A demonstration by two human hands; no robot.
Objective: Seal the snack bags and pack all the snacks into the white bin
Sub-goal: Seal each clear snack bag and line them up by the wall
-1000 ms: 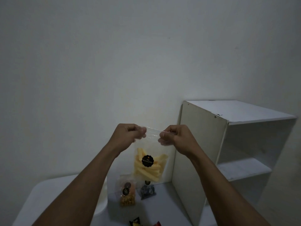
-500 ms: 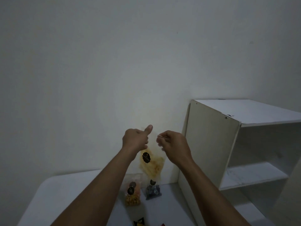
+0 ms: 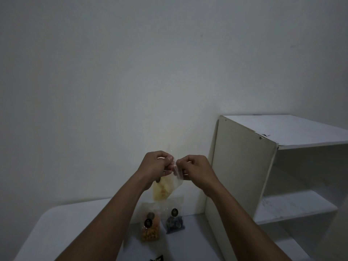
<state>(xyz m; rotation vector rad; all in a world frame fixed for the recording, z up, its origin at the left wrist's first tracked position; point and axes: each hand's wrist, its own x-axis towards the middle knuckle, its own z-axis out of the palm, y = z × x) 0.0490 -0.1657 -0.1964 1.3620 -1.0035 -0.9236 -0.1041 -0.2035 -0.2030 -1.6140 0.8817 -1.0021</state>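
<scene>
Clear plastic bag of pale yellow snack sticks: hangs between and below my hands, above the white table. My left hand and right hand, close together, each pinch its top edge.

My left hand and right hand pinch the top of the yellow snack bag, which hangs below my fingers. Farther below lie 2 more: an orange bag and a dark bag. A white shelf stands right of my fingers.
</scene>
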